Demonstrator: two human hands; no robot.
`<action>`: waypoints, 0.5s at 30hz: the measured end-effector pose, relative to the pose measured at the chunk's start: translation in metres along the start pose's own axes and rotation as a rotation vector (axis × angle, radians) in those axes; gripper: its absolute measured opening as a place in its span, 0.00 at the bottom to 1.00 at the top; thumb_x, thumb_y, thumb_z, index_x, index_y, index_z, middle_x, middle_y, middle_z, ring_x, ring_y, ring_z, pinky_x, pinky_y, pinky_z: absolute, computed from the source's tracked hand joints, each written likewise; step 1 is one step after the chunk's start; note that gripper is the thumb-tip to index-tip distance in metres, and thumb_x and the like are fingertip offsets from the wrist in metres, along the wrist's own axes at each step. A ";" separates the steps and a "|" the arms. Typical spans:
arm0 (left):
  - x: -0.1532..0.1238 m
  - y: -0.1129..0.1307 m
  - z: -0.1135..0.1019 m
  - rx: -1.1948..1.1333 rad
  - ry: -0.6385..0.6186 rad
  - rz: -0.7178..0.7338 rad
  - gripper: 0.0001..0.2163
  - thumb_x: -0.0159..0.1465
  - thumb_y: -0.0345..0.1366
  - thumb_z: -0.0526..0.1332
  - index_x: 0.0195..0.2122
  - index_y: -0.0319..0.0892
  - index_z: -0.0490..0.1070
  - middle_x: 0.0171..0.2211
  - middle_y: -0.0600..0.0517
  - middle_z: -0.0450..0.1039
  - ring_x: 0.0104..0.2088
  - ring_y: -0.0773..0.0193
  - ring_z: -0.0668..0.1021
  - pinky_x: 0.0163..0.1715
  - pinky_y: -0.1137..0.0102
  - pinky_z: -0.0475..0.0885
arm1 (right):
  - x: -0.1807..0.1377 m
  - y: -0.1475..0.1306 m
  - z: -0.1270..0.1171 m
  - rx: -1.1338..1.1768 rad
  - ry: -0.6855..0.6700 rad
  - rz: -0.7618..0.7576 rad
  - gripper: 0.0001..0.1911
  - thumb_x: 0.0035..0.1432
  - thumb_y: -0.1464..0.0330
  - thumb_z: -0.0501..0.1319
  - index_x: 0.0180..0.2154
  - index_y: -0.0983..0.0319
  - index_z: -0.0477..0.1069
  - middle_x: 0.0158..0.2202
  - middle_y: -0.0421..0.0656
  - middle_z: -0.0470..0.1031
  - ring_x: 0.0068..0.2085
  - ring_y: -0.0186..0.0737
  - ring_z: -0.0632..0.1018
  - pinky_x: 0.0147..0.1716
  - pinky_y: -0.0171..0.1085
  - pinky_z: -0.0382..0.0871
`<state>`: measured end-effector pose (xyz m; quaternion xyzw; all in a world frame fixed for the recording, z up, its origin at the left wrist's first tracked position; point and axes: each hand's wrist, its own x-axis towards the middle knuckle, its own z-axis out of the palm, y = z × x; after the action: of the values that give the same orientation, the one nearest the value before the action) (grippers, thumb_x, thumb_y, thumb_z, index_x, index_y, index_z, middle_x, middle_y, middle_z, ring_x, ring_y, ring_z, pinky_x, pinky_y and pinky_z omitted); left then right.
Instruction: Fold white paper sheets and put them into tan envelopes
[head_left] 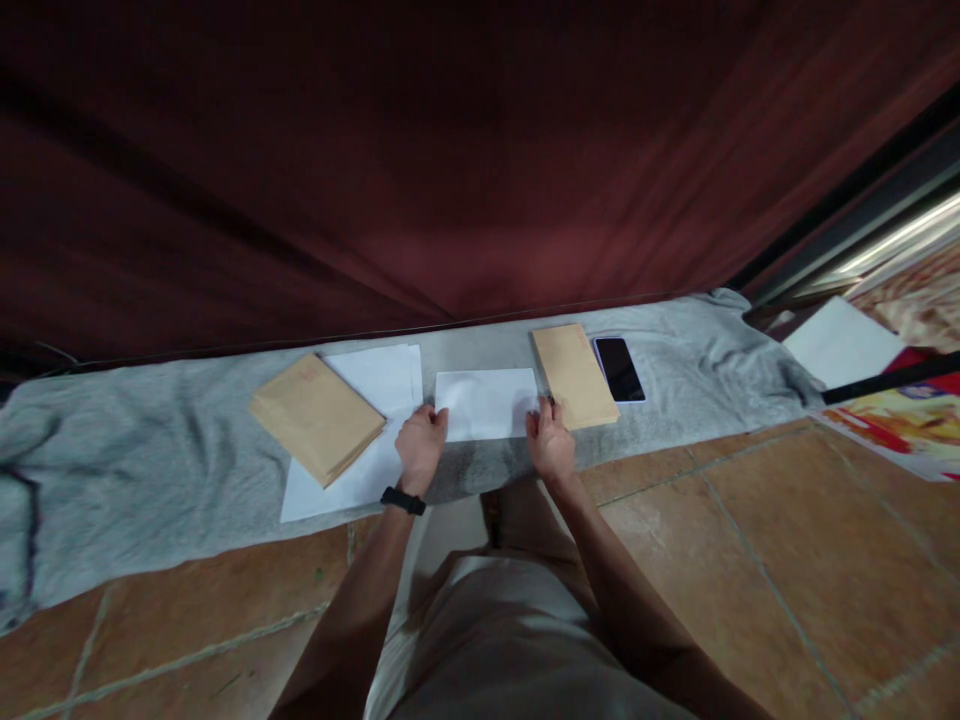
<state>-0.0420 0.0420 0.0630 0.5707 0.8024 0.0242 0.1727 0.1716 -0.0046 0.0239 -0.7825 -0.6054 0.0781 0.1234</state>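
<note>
A folded sheet of white paper (486, 400) lies before me on the grey cloth. My left hand (421, 445), with a black band on its wrist, pinches the paper's left edge. At the opposite edge my right hand (551, 440) grips the sheet between thumb and fingers. Just beyond the right hand is a brown envelope stack (577, 375), close to its fingers. To the left, another pile of brown envelopes (316, 415) rests partly over larger white sheets (375, 375).
A phone (619, 370) with a dark screen lies right of the envelopes. Grey cloth (165, 450) covers the long narrow surface, backed by a dark red curtain (480, 200). A white sheet (844, 340) and a colourful printed sheet (900, 420) are at far right, above the tiled floor (712, 560).
</note>
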 end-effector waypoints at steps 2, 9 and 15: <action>-0.001 0.001 0.000 0.007 0.008 -0.006 0.17 0.70 0.47 0.52 0.45 0.45 0.76 0.41 0.44 0.82 0.43 0.50 0.82 0.37 0.64 0.71 | -0.001 0.000 0.001 -0.026 0.012 -0.011 0.23 0.74 0.61 0.49 0.65 0.62 0.60 0.60 0.57 0.68 0.41 0.44 0.80 0.34 0.36 0.72; -0.001 0.003 -0.001 -0.001 -0.007 -0.022 0.17 0.70 0.48 0.53 0.47 0.45 0.76 0.43 0.43 0.82 0.45 0.50 0.82 0.40 0.63 0.72 | -0.007 -0.002 0.005 0.028 0.182 -0.154 0.20 0.72 0.64 0.51 0.60 0.63 0.66 0.55 0.57 0.71 0.46 0.48 0.77 0.42 0.41 0.71; 0.001 0.003 -0.002 -0.008 -0.014 -0.032 0.16 0.70 0.48 0.54 0.46 0.46 0.77 0.42 0.43 0.82 0.44 0.51 0.82 0.40 0.64 0.71 | -0.012 -0.016 0.014 0.140 0.169 -0.406 0.19 0.71 0.67 0.52 0.59 0.63 0.69 0.64 0.54 0.66 0.60 0.52 0.69 0.57 0.50 0.64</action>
<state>-0.0402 0.0438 0.0653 0.5573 0.8101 0.0204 0.1810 0.1497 -0.0105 0.0143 -0.6378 -0.7310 0.0276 0.2408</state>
